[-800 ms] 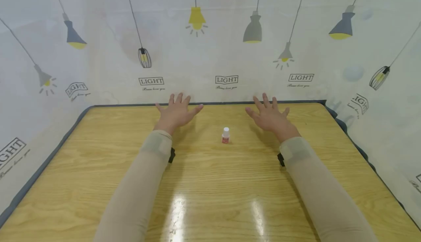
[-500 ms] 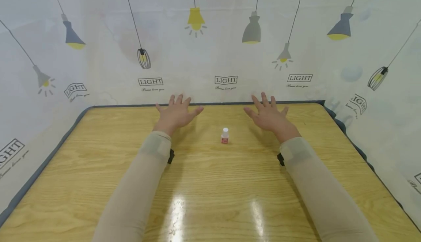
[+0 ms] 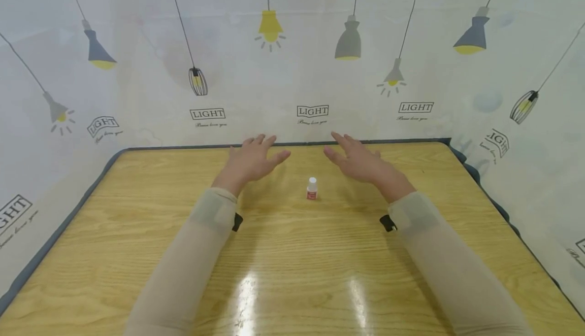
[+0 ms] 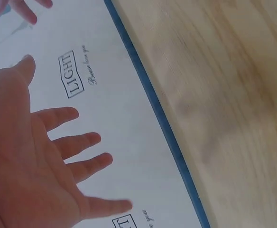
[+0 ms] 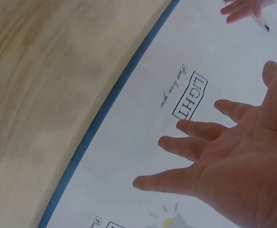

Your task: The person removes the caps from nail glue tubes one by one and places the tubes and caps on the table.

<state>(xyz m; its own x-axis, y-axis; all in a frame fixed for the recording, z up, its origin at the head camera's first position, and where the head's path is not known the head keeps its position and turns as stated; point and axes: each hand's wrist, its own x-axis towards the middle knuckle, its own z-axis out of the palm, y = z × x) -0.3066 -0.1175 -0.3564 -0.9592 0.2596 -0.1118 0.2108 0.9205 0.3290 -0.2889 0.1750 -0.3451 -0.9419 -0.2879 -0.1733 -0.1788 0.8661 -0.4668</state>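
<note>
A small white bottle (image 3: 312,189) with a white cap and a red label stands upright on the wooden table. To its left and farther back, my left hand (image 3: 253,162) hovers with fingers spread and nothing held. My right hand (image 3: 363,162) mirrors it on the other side, fingers extended and palm turned inward. Both wrist views show straight, separated fingers, with the left hand (image 4: 43,156) and the right hand (image 5: 233,152) each holding nothing. The bottle does not appear in either wrist view.
The wooden table (image 3: 292,255) ends at a dark edge strip along its back and sides. Behind it hangs a pale backdrop (image 3: 292,72) printed with lamps and the word LIGHT. A small black device (image 3: 388,223) shows under the right wrist, another black device (image 3: 237,222) under the left.
Both hands have rotated so the palms turn toward each other, and have moved slightly inward, toward the middle. The bottle has stayed standing on the table.
</note>
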